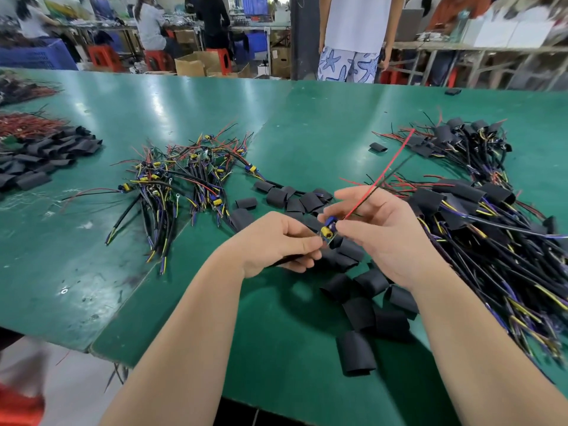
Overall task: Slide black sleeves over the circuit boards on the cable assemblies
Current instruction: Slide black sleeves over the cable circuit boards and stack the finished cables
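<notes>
Circuit board [327, 232], probably light and fragile, sits pinched at its edge by the left grip [275, 245], while the right grip [387, 238] pinches its limp red wire [379, 181] just beside.

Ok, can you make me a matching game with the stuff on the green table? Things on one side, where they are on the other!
Things:
1. small board
2. bare cables
3. covered cables
4. closest loose sleeve

Places:
A. right side of the table
B. pinched between the left hand and right hand
C. left of the hands, mid-table
D. near the front edge, between the arms

Pairs: 1-B, 2-C, 3-A, 4-D
</notes>
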Demonstrator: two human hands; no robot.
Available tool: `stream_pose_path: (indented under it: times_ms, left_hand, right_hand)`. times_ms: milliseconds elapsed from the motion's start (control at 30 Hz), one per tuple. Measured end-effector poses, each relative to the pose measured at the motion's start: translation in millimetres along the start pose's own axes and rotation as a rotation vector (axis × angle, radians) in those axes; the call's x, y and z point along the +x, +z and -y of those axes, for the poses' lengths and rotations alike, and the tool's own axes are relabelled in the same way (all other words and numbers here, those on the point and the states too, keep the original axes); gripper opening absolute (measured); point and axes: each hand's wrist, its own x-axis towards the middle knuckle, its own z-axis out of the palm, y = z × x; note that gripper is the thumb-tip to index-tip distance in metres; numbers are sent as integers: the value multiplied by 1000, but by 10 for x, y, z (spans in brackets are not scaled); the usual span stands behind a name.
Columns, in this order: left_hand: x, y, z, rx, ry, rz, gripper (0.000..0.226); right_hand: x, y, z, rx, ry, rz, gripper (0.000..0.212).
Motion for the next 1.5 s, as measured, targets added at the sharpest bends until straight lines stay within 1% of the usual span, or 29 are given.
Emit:
stream_pose_path:
  times_ms: [33,100,133,200,233,267,333,367,400,433,533,567,633,700,733,800,933,1033,1067,1100,1133,1200,1233,1333,1500]
  left_hand:
    - [-9,-11,28,6,8,4,19]
    - [-24,-25,79,4,47,-41,19]
    - [-31,-29,95,-18,69,-78,17]
    - [-36,-36,113,-110,103,-153,16]
    - [-32,-40,118,-160,115,-187,18]
    - [-28,-47,125,-199,126,-223,20]
    - [-5,-63,132,-226,148,-305,17]
    - [10,-71,136,-209,160,-354,14]
    - [22,-79,143,-166,175,-410,11]
    - [34,-87,156,-86,194,-477,10]
    - [46,-109,212,276,256,-689,14]
    - [44,-110,226,368,264,-741,14]
    - [43,-116,255,477,270,-823,9]
    - [50,-124,279,518,288,-879,3]
    - [55,-128,287,531,304,-899,3]
    - [63,-133,300,546,328,-920,5]
    - [73,-145,311,542,341,-946,6]
    - [84,-148,309,528,350,-958,7]
    - [86,-146,308,528,354,-955,7]
    - [87,-143,308,530,357,-950,6]
    - [88,-139,310,534,360,-943,6]
    - [86,-135,314,541,366,-934,6]
    - [85,-137,317,540,366,-934,6]
    - [87,-142,319,530,368,-941,6]
    - [93,-140,311,509,395,-969,6]
  right_hand:
    - [-1,-9,27,-47,20,25,41]
    - [-15,-82,113,-265,83,2,39]
    - [-34,-145,183,-399,140,-29,32]
    - [-110,-314,328,-578,329,-59,16]
    - [-163,-409,383,-661,436,-33,19]
    - [-215,-482,431,-753,554,19,25]
    - [-306,-509,490,-897,800,191,41]
    - [-333,-473,492,-950,887,288,47]
    - [-340,-430,475,-998,932,354,52]
    - [-334,-386,442,-1036,938,392,56]
    - [-273,-294,319,-1085,848,398,55]
    - [-255,-280,287,-1091,792,388,52]
    - [-224,-261,233,-1099,659,348,39]
    - [-199,-235,173,-1107,534,289,24]
    - [-185,-223,145,-1122,478,263,20]
    - [-159,-204,101,-1138,396,217,20]
    - [-134,-243,84,-1159,243,113,27]
    - [-109,-173,62,-1147,37,-3,16]
    - [-96,-125,44,-1140,-4,-11,11]
    - [-83,-77,16,-1147,-21,23,12]
    - [-78,-33,-23,-1171,-8,93,19]
    - [-77,15,-98,-1234,73,250,37]
    - [-73,22,-124,-1249,106,290,42]
    - [-68,23,-156,-1227,138,274,46]
    - [-64,51,-156,-1221,117,193,36]
